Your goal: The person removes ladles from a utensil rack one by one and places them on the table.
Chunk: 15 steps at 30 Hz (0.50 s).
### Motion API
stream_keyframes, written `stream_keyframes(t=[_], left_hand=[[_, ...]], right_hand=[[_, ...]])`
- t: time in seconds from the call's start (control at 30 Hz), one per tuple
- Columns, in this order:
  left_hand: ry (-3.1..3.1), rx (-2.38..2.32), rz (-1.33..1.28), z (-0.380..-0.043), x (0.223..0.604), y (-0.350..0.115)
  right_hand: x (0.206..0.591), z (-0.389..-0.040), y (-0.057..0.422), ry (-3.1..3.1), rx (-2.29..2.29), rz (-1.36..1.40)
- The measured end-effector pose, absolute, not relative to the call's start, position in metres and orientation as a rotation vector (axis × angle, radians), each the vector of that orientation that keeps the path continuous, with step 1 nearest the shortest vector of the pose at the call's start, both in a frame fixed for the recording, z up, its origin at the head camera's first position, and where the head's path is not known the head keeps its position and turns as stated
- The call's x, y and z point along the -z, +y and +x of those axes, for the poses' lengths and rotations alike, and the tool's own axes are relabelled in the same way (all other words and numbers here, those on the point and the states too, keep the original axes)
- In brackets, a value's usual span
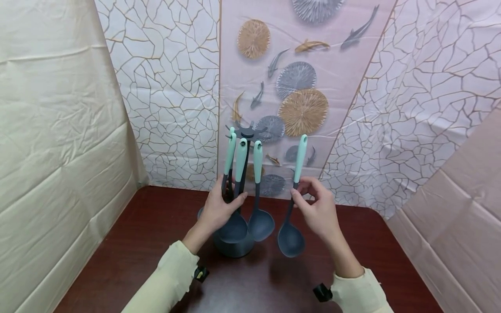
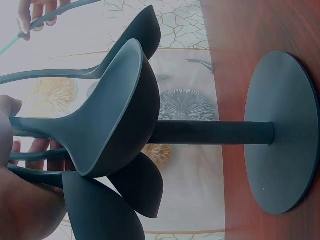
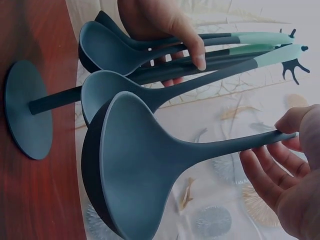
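A dark utensil stand has a round base (image 3: pixel 30 110), an upright pole (image 2: pixel 205 132) and a hooked top (image 1: pixel 247 131). Several dark utensils with mint-green handles hang from the hooks, among them one ladle (image 1: pixel 234 229) in front and another ladle (image 1: pixel 261 225) to its right. My left hand (image 1: pixel 219 208) wraps round the pole and some of the hanging shafts, thumb in front. To the right of the stand, my right hand (image 1: pixel 318 208) pinches a separate ladle (image 1: pixel 291 240) by its shaft just below the green handle. That ladle's bowl hangs down, off the hooks.
The stand is on a dark red-brown table (image 1: pixel 129 261). A patterned cloth (image 1: pixel 176 87) hangs behind the table, with pale cloth (image 1: pixel 58 152) on the left and more cloth (image 1: pixel 462 191) along the right. Small black devices (image 1: pixel 322 292) are at both wrists.
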<state>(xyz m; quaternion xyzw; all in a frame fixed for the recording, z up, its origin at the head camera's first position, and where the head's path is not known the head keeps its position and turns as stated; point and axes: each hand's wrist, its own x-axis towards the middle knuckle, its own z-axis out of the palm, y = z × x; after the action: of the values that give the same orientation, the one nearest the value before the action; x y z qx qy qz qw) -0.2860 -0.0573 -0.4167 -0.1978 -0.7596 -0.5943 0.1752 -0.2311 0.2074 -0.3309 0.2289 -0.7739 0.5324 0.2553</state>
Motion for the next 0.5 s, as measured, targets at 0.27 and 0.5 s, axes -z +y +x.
stream_keyframes(t=[0.27, 0.5], left_hand=[[-2.145, 1.692, -0.571, -0.2872, 0.4155, -0.0588], [-2.146, 1.706, -0.573, -0.2862, 0.4162, -0.0578]], right_hand=[[0.3299, -0.2311, 0.2109, -2.104, -1.448, 0.606], [0.3302, -0.2313, 0.2154, -2.128, -1.413, 0.565]])
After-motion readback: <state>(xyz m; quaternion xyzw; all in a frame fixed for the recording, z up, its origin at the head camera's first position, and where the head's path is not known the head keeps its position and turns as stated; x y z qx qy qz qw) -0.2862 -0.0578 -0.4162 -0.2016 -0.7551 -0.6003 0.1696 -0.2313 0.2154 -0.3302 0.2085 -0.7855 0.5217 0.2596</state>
